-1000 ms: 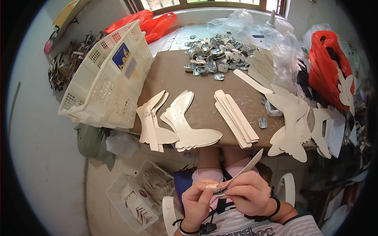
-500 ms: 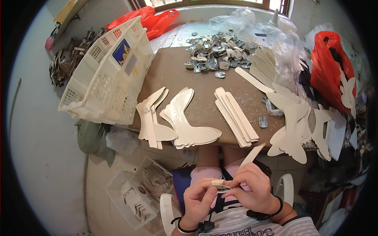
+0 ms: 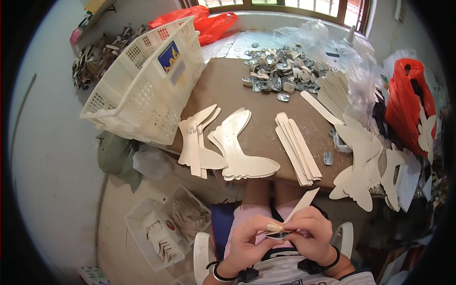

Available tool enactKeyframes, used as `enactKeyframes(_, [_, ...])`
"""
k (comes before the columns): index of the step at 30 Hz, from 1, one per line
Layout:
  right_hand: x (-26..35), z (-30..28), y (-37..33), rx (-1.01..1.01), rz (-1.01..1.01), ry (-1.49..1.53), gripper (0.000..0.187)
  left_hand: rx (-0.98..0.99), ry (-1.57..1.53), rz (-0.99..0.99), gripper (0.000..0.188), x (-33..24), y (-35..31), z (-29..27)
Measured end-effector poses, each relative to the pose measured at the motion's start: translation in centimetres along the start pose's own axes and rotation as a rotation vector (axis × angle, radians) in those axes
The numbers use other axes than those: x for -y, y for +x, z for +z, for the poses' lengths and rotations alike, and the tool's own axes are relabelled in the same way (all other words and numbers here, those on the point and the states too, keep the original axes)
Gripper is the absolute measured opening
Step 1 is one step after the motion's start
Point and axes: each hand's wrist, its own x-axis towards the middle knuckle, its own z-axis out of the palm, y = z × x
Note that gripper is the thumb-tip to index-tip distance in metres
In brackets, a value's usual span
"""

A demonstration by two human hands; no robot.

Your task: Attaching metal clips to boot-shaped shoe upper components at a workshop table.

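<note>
On a clock face laid over this view, two bare hands meet at 5 o'clock, over the lap. The left hand (image 3: 251, 237) pinches a small, shiny metal piece (image 3: 277, 235) between thumb and fingers; the right hand (image 3: 311, 232) has a narrow pinch on a smooth, cream strip (image 3: 302, 204) that angles up toward 1 o'clock from the fingers. The strip's lower end meets the metal piece between the hands.

At 10 o'clock stands a big off-white plastic basket (image 3: 124, 110), its walls pierced with small square holes; its contents cannot be made out. At 7 o'clock, on the floor, a translucent plastic crate (image 3: 142, 232) holds stacked, curved pale pieces (image 3: 165, 247). Near 3 o'clock, a crinkled red plastic bag (image 3: 401, 111) shows something dark inside.

On the brown tabletop (image 3: 223, 85), a loose heap of rounded metal pieces (image 3: 280, 71) lies at 1 o'clock. Flat, boot-like cream cutouts (image 3: 242, 154) overlap near the centre; straight, round-ended strips (image 3: 297, 149) are stacked just toward 3 o'clock.
</note>
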Motion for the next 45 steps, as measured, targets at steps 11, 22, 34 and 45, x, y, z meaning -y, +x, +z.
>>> enactKeyframes(11, [0.9, 0.5, 0.0, 0.055, 0.243, 0.323, 0.026, -0.156, 0.262, 0.148, 0.027, -0.8, -0.4, 0.6])
enactKeyframes(22, [1.0, 0.3, 0.0, 0.061, 0.224, 0.254, 0.024, -0.219, 0.152, 0.084, 0.026, -0.7, 0.0, 1.4])
enactKeyframes(34, [0.2, -0.3, -0.9, 0.057, 0.158, 0.25, 0.022, -0.077, 0.307, 0.159, 0.026, -1.8, -0.1, 0.4])
enactKeyframes(45, [0.8, 0.0, -0.1, 0.069, 0.098, 0.067, 0.029, -0.25, 0.219, 0.069, 0.025, -0.6, -0.4, 0.5])
